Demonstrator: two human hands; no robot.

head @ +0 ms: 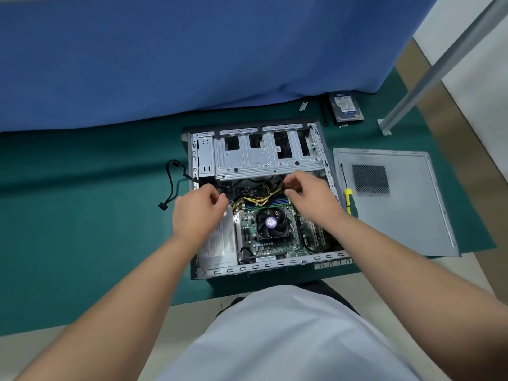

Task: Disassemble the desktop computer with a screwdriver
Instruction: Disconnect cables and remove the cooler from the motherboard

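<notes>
Both forearms reach forward over the open case (264, 266), which lies on its side on the green mat (82, 215).

Left hand (199, 213): fingers curled, apparently pinching a thin wire at the case's left side, above the power supply (220, 243). What exactly it holds is hidden by the knuckles.

Right hand (310, 196): fingers curled at the yellow cable bundle (261, 198), thumb and forefinger closed near its far end. Looks like a pinch on a plug or wire, but I can't tell for sure.

Key relation: the bundle runs left to right between the two hands, just beyond the fan (270, 224) and across the RAM slots. The right hand is nearer its board-side end. A pull probably has to go up, away from the board (255, 237).

In the way: the drive cage (261, 158) overhangs just beyond the hands, so there is little room to lift toward the far side.

Around: the screwdriver (348, 199) lies untouched just right of the case, on the edge of the side panel (398, 210). A black cable (170, 185) trails out on the left. Further off, a hard drive (347, 107) lies by the blue cloth (192, 56).

Judgement: cable unplugging step, disassembly partway.
</notes>
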